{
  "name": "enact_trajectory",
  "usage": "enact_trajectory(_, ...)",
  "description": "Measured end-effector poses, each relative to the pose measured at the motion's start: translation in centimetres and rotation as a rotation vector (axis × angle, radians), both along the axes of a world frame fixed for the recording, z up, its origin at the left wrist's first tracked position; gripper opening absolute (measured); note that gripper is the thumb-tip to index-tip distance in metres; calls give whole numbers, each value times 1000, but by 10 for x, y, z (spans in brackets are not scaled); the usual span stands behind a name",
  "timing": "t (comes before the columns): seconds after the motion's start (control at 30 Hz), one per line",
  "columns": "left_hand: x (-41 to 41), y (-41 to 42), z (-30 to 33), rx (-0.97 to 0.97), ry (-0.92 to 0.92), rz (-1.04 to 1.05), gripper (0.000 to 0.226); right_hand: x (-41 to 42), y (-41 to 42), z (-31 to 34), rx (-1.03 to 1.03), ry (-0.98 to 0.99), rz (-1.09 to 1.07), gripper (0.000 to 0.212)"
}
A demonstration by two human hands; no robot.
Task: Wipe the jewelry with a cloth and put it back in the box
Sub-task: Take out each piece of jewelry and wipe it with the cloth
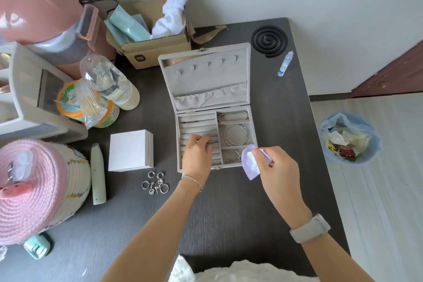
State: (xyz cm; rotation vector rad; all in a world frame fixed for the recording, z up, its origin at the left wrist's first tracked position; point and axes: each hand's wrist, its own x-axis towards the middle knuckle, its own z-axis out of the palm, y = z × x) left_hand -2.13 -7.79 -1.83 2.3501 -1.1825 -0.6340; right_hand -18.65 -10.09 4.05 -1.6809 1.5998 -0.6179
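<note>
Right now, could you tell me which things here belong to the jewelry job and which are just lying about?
Job: cloth, jewelry box, loose rings, bangles, bracelet.
Lying about: coil, dropper bottle, white box, cardboard box, water bottle.

The one sign that reads clearly is the small dark square logo (138, 58) with a pale "mi"-style mark, printed on the near face of the cardboard box (158, 49) at the far side of the table, left of the open jewelry box. The round orange-and-green tub (68, 103) at the left and the small dropper bottle (285, 64) at the far right carry labels, but their print is too small to read.
</note>
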Motion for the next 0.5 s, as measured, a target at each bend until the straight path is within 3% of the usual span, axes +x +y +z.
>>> enact_trajectory(0.23, 11, -7, 3, 28, 0, -87, 16, -3, -3, -3, -75, -3, 7, 14)
enact_trajectory(0.33, 11, -3, 13, -69, 17, -79, 13, -1, -5, -3, -143, 36, 48, 18)
enact_trajectory(0.5, -9, 14, 53, -234, 254, -130, 8, 6, -11, 0, -187, 50, 86, 21)
